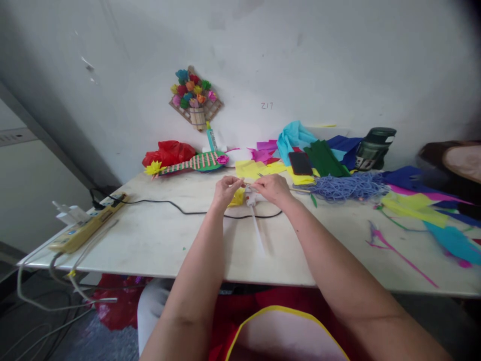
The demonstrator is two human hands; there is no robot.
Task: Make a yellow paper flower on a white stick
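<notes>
My left hand (227, 189) and my right hand (272, 188) are close together over the middle of the table, fingertips pinched. A thin tan wooden stick (302, 190) runs between them, its far end jutting out right of my right hand. Just below them lies a white glue gun (251, 196) with a long translucent glue stick (258, 233) pointing toward me. A yellow paper flower (236, 197) sits by my left hand, partly covered by it. A small dark pointed tip shows above my right fingers; I cannot tell what it belongs to.
A black cord (176, 204) crosses from the yellow power strip (88, 225) at left. Behind are a paper-decorated lute model (195, 163), a phone (299, 163), coloured paper (325, 158) and a dark green bottle (375, 149). Purple shredded paper (347, 186) lies right.
</notes>
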